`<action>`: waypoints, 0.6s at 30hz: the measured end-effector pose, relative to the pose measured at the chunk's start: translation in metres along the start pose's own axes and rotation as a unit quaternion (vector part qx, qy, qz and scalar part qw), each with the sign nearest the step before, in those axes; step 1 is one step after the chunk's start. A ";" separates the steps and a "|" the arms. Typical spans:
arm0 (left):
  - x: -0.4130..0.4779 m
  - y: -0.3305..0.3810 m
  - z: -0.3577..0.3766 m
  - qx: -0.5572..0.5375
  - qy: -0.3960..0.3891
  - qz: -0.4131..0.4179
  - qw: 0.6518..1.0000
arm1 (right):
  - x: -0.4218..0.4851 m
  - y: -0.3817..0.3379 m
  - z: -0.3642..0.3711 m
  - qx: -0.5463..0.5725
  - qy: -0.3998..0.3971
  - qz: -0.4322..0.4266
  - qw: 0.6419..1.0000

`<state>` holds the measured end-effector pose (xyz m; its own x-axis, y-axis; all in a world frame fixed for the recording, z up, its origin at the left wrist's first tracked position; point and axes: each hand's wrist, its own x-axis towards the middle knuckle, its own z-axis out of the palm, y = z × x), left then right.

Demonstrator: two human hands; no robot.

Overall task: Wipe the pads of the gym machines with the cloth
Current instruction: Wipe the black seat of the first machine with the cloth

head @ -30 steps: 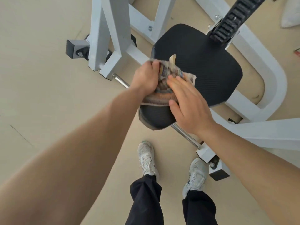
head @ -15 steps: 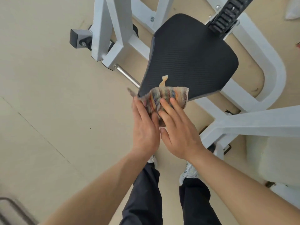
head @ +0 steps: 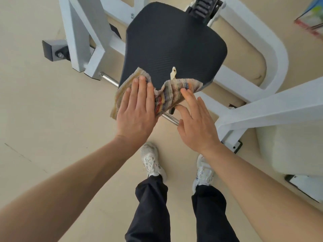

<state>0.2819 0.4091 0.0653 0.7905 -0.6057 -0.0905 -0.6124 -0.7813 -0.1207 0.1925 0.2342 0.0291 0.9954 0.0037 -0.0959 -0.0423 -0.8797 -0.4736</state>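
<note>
A black padded seat (head: 173, 44) of a white gym machine fills the upper middle of the view. A striped, faded cloth (head: 167, 95) with a pale tag is draped over the seat's near edge. My left hand (head: 138, 109) lies flat, fingers together, pressing the cloth's left part against the pad's near-left corner. My right hand (head: 195, 119) is spread, its fingertips on the cloth's right part at the pad's front edge. The near rim of the pad is hidden under cloth and hands.
The white machine frame (head: 272, 105) runs to the right and behind the seat, with a chrome bar (head: 171, 118) under the pad and a black notched adjuster (head: 202, 6) at the back. My two white shoes (head: 152, 161) stand on the beige floor just below.
The hands have spread apart and opened the bunched cloth out wider along the seat's near edge. The camera has shifted, so the seat sits closer and my feet show again.
</note>
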 end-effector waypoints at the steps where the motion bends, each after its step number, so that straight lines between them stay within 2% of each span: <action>1: 0.007 0.010 -0.002 -0.004 -0.030 0.001 1.000 | 0.000 0.005 -0.001 0.011 0.009 0.024 1.000; 3: 0.023 0.026 -0.005 0.002 -0.088 0.001 0.996 | 0.000 0.014 -0.004 0.032 0.024 0.072 0.997; 5: 0.043 0.039 -0.008 0.009 -0.112 0.018 0.994 | 0.003 0.021 -0.010 0.055 0.035 0.122 0.990; 9: 0.101 0.068 0.002 -0.006 -0.088 0.105 0.991 | 0.019 0.034 -0.022 0.165 0.069 0.258 0.949; 11: 0.122 0.078 0.001 -0.027 -0.088 0.141 0.986 | 0.030 0.037 -0.024 0.301 0.078 0.300 0.902; 14: 0.110 0.063 -0.006 -0.025 -0.096 0.178 0.979 | 0.048 0.023 -0.024 0.476 0.105 0.325 0.811; 18: 0.048 0.007 -0.023 -0.044 -0.113 0.171 0.978 | 0.056 -0.034 -0.010 0.558 0.156 0.346 0.738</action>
<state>0.3151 0.3710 0.0831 0.5132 -0.7932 -0.3279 -0.8312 -0.5545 0.0403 0.2502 0.2595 0.0481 0.6658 -0.5258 -0.5294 -0.4219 0.3198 -0.8484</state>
